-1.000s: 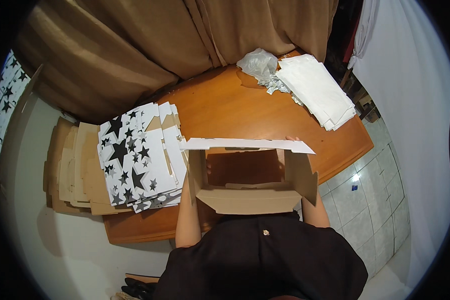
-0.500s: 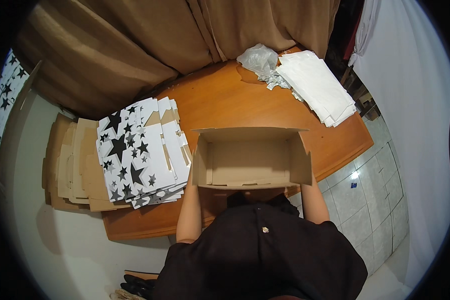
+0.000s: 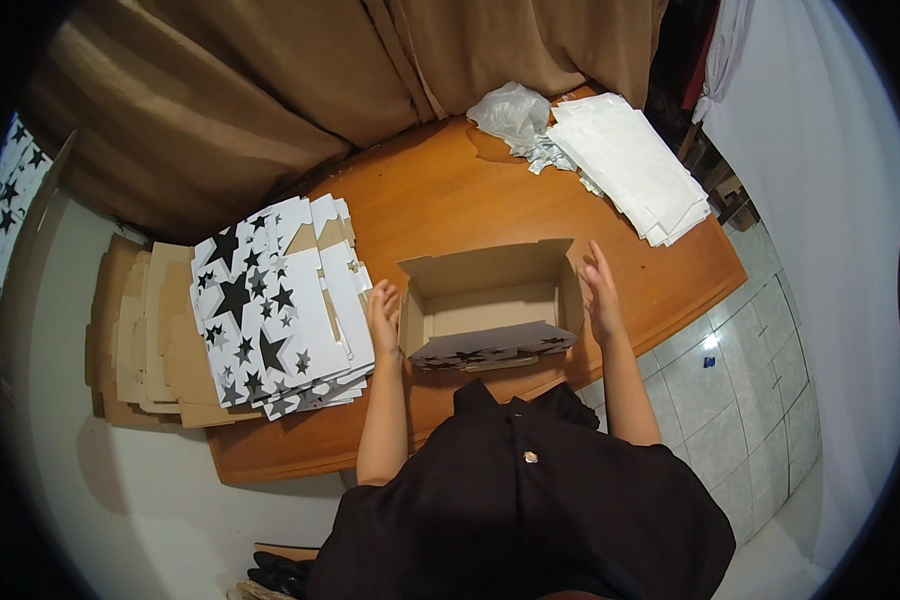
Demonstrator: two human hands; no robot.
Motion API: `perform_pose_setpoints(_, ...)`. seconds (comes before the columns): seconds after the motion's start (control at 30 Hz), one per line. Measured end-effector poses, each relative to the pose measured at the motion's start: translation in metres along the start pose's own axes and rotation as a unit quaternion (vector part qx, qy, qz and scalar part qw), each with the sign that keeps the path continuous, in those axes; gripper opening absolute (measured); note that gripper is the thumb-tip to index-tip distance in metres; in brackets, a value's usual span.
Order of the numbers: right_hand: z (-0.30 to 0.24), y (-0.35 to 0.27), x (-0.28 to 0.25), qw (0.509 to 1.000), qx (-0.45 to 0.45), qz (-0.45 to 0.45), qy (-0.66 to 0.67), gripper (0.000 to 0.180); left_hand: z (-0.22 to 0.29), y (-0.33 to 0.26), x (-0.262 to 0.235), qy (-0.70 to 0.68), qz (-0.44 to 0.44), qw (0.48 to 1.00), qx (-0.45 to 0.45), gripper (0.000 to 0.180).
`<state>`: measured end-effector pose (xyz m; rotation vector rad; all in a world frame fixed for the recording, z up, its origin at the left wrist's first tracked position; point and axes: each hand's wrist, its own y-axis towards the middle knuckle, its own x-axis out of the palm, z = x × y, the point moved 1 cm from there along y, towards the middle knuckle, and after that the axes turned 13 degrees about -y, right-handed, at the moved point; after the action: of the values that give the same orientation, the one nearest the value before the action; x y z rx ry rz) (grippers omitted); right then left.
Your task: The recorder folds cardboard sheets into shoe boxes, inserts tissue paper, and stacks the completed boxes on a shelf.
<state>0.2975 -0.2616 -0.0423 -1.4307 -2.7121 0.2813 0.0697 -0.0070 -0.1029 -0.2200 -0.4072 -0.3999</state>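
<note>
An open-topped cardboard box [image 3: 485, 262] stands on the table in front of me, plain brown inside. Its near outer side is white with black stars. At the box's left end is my left hand [image 3: 383, 312], fingers stretched upward and holding nothing. Beyond the right end, my right hand [image 3: 600, 292] is raised with its fingers extended and apart from the box wall. Left of my left hand lies a stack of flat white cardboard sheets [image 3: 300, 290] printed with black and grey stars.
Plain brown cardboard sheets [image 3: 160, 330] lie at the far left, partly under the starred stack. On the wooden table [image 3: 420, 190], a crumpled plastic bag [image 3: 510, 115] and a pile of white sheets [image 3: 630, 165] sit at the back right. Brown curtains [image 3: 240, 90] hang behind.
The box has been lowered onto the table and tilted so its starred near side shows. Both hands have let go of it and now stand open at its two ends.
</note>
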Motion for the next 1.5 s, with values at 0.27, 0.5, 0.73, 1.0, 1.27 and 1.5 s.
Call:
perform_pose_setpoints(0.27, 0.014, -0.023, 0.000, 0.985, -0.117, -0.047, -0.120, 0.079, 0.090, -0.058, 0.112, 0.176, -0.119, 0.923, 0.321, 0.036)
perform_pose_setpoints(0.5, 0.019, -0.029, 0.002, 0.934, -0.234, -0.024, -0.270, 0.070, 0.057, -0.037, 0.131, 0.526, -0.203, 0.761, 0.321, 0.054)
perform_pose_setpoints(0.73, 0.040, -0.027, -0.010, 0.976, -0.164, 0.145, -0.012, 0.058, 0.050, -0.045, 0.088, 0.499, -0.400, 0.764, 0.079, 0.043)
perform_pose_setpoints(1.0, 0.018, -0.035, -0.002, 0.985, -0.164, 0.003, -0.063, 0.049, 0.023, -0.060, 0.061, 0.516, -0.444, 0.733, 0.009, 0.049)
perform_pose_setpoints(1.27, 0.046, -0.025, -0.004, 0.885, -0.188, -0.160, -0.394, 0.029, 0.080, -0.075, 0.072, 0.375, -0.405, 0.803, 0.226, 0.032)
perform_pose_setpoints(1.5, 0.030, -0.044, -0.001, 0.760, -0.216, -0.192, -0.582, 0.031, 0.105, -0.043, 0.042, 0.155, -0.076, 0.945, 0.279, 0.043)
